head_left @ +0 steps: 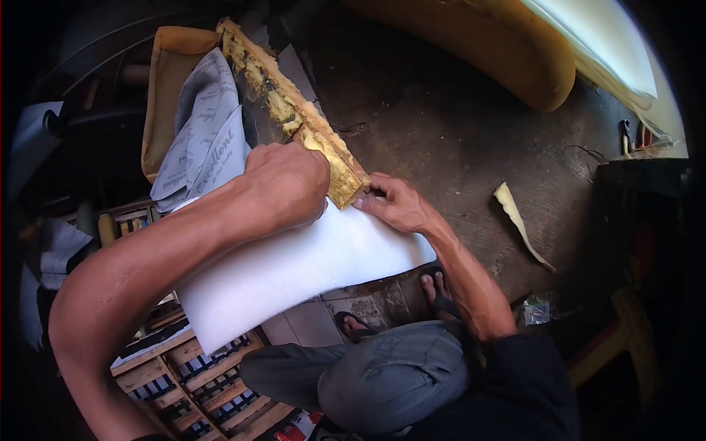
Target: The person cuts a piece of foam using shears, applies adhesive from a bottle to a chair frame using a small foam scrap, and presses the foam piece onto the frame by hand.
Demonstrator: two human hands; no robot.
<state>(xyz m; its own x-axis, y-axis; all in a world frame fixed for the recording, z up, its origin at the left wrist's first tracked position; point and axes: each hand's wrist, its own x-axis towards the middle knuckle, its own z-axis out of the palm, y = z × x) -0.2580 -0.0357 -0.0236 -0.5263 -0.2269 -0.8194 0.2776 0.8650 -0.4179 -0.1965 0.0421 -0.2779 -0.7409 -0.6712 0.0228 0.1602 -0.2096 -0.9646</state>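
A long narrow strip [290,103] with torn yellow foam stuck along it runs from the top left toward my hands. My right hand [401,207] pinches its near end, thumb below and fingers at the far edge. My left hand [287,180] is closed in a fist against the strip's near left side. Its fingertips are turned under, and what they hold is hidden. A white sheet of padding [309,264] hangs beneath both hands, over the near edge of the work surface.
Grey printed fabric [202,140] lies beside an orange-tan padded piece [165,95]. A large tan cushion [507,51] is at the top right. A thin foam scrap [523,228] rests on the dark work surface [441,147]. Wooden slatted crates [206,382] stand at lower left.
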